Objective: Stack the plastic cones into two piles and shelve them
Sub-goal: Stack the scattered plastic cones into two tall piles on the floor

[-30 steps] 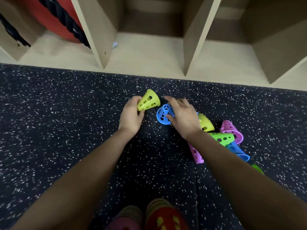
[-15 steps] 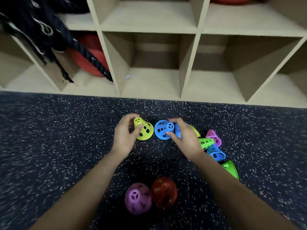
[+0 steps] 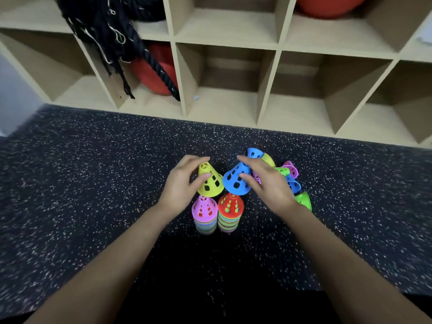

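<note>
My left hand (image 3: 181, 185) grips a yellow perforated cone (image 3: 209, 181), held point-up just above a pile topped by a pink cone (image 3: 204, 212). My right hand (image 3: 268, 183) grips a blue cone (image 3: 236, 180), tilted, just above a second pile topped by a red cone (image 3: 230, 211). Both piles stand side by side on the dark speckled floor (image 3: 93, 183), each made of several coloured cones. To the right of my right hand lie several loose cones: blue (image 3: 254, 152), yellow (image 3: 268, 159), pink (image 3: 291, 168), another blue (image 3: 293, 185) and green (image 3: 304, 200), partly hidden by the hand.
A wooden cubby shelf (image 3: 266, 90) runs along the far edge of the floor. The compartment (image 3: 224, 106) straight ahead holds only a small scrap. A red ball (image 3: 152, 76) and dark ropes (image 3: 109, 26) fill the cubbies to the left; another red object (image 3: 327, 5) sits top right.
Both hands lifted the yellow and blue cones off the floor and brought them back over the two piles, turned point-up. The view tilted up, showing more shelf.
</note>
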